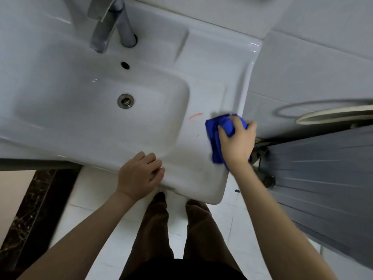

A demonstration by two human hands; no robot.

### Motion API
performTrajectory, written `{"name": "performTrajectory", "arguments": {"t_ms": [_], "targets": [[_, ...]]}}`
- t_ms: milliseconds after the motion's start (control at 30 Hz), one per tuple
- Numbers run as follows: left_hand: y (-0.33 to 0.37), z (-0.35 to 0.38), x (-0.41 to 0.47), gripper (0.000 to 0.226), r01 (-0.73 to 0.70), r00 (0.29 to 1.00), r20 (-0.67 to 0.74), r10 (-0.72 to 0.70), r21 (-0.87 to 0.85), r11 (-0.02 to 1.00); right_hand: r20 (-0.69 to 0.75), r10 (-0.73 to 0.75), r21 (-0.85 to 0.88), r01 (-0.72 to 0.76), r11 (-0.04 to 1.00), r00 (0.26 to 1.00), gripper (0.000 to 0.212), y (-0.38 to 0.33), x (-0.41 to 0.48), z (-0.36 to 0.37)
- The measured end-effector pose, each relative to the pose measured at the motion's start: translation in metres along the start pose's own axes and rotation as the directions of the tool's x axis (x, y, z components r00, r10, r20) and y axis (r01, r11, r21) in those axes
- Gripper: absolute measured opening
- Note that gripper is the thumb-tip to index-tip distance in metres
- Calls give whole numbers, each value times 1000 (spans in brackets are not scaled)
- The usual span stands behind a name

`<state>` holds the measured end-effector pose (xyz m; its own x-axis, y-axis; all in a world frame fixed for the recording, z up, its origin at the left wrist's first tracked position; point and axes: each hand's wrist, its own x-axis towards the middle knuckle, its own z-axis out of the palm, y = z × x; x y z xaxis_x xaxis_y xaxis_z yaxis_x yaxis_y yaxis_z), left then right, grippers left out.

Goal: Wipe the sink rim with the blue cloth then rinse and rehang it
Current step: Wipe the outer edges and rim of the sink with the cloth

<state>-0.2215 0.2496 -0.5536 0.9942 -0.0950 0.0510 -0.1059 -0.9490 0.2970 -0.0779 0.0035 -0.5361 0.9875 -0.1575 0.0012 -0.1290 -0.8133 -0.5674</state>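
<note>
The white ceramic sink (203, 77) fills the upper left, with a broad flat rim on its right side. My right hand (237, 141) presses a bunched blue cloth (215, 134) onto that right rim, close to its outer edge. An orange smear (195, 116) lies on the rim just left of the cloth. My left hand (140, 175) rests on the sink's front edge, fingers loosely curled, holding nothing. The bowl's drain (125, 101) sits in the middle of the bowl.
A metal tap (110, 23) stands at the back of the sink above an overflow hole (125, 65). A tiled wall (312, 63) runs along the right, with a grey ribbed panel (323, 178) and a ring (323, 111) beside it. My legs (177, 229) stand on a white tiled floor.
</note>
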Motion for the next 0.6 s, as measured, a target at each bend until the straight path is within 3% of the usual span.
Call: {"name": "performTrajectory", "arguments": {"t_ms": [133,367,600], "targets": [[0,2,1,19,-14,1000,-18,14,4,1000,15,-8,35,8,999,1000,20,-17,72,-3],[-2,3,1,19,-21,1000,-18,20,-28,999,21,3,39,-4,999,1000,20,7,-28,-4],[-2,7,1,19,-26,997,-71,24,-37,999,-5,-14,74,14,997,1000,23,-11,73,1]]}}
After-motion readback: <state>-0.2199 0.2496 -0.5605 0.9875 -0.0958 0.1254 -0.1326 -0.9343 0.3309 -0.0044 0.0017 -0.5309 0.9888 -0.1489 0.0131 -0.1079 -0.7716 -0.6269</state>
